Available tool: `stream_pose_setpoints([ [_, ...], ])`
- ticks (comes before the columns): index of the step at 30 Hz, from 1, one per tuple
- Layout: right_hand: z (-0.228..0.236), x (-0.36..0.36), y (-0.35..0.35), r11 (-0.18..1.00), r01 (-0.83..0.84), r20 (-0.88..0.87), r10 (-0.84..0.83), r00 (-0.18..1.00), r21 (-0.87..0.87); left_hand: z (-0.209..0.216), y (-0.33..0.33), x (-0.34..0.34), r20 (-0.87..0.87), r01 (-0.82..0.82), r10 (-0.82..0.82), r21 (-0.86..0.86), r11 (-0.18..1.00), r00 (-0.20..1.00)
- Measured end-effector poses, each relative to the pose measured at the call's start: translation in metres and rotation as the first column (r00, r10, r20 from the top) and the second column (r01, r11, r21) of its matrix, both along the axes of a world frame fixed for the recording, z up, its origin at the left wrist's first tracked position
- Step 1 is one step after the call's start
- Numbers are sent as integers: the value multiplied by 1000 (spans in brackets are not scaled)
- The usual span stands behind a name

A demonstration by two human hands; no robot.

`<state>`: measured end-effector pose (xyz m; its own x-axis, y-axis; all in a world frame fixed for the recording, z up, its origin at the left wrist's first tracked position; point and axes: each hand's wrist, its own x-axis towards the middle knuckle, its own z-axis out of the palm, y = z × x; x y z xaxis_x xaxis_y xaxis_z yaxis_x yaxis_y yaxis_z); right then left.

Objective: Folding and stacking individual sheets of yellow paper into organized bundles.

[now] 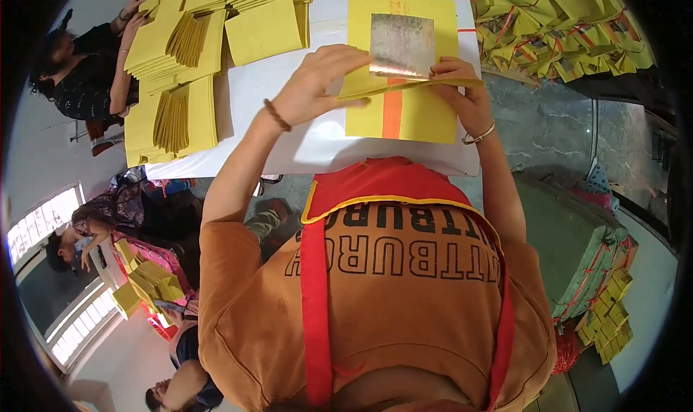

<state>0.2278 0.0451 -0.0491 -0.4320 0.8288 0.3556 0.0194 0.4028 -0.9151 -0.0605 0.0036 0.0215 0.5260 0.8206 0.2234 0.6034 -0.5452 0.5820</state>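
Observation:
A stack of yellow paper (426, 119) lies flat before me, with a silver foil square (401, 42) and an orange strip (392, 116) on it. Above it, a yellow paper sheet (411, 85) is raised, seen nearly edge-on. My right hand (465, 98) grips its right end, fingers on the far side and thumb side nearer me. At the left end is my left hand (321, 80), fingers stretched out and spread from the thumb; the thumb lies against the sheet's edge. Whether the raised sheet is folded or several layers thick, I cannot tell.
Folded yellow paper bundles (177, 116) are piled on the left of the white-covered table (289, 148). Yellow papers tied with red string (563, 33) fill the far right. A green wrapped bale (556, 239) stands at right. Other people (86, 72) work at left.

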Motion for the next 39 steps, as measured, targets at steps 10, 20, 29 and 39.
stream_pose_setpoints([
  [10,67,10,-28,856,-148,438,-99,894,495,9,-37,8,-164,-9,72,357,934,984],
  [20,75,-6,-51,903,191,484,21,875,-386,-10,-58,17,314,-217,464,-585,782,828],
  [29,73,-25,-49,895,228,143,-187,972,-384,-6,-40,27,338,-106,727,-866,490,597],
  [39,59,-23,-43,901,281,287,-187,939,-330,-5,-37,24,-57,-522,531,-297,799,845],
])
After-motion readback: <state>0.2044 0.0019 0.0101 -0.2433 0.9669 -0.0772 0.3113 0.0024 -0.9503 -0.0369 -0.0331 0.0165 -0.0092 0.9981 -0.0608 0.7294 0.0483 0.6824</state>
